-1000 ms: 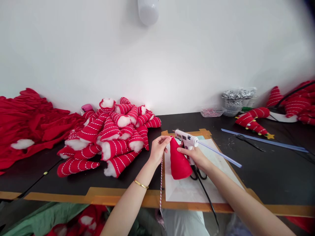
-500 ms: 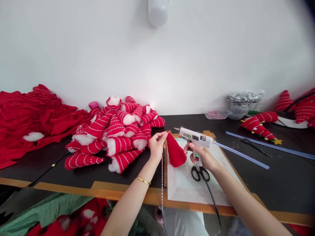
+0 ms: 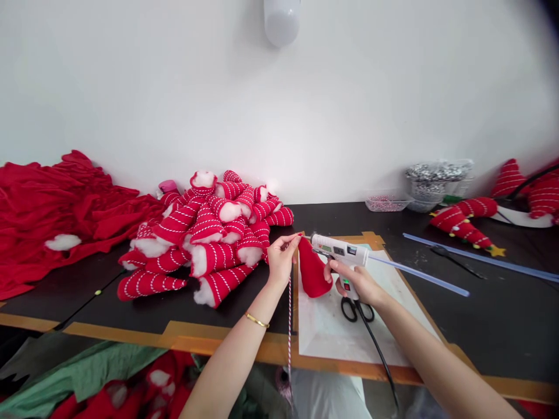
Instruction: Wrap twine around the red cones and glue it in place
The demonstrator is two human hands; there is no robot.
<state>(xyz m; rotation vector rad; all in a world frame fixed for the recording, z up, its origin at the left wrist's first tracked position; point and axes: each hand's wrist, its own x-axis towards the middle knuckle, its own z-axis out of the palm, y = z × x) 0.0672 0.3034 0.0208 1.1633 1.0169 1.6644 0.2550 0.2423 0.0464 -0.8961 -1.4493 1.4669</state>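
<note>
Between its fingertips, my left hand [image 3: 282, 256] pinches the narrow tip of a plain red felt cone [image 3: 313, 273]. A red-and-white twisted cord [image 3: 289, 326] hangs straight down from that same hand past the table edge. My right hand [image 3: 356, 279] is wrapped round the grip of a white glue gun [image 3: 340, 249], whose nozzle points left at the cone's tip, close to my left fingers. Whether the nozzle touches the felt I cannot tell. A clear glue stick [image 3: 423, 277] sticks out of the gun's back. Black-handled scissors [image 3: 349, 309] lie beneath the gun, their blades hidden.
Left of my hands is a heap of stuffed, striped red cones [image 3: 213, 227], with red fabric [image 3: 65, 203] beyond. A white board [image 3: 323, 343] lies taped on the black table. Glue sticks [image 3: 489, 257], a decorated cone [image 3: 467, 224] and plastic tubs [image 3: 388, 202] are at right.
My right hand has brought the glue gun left and slightly down, so its nozzle now meets or nearly meets the cone's tip. My left hand keeps its pinch there.
</note>
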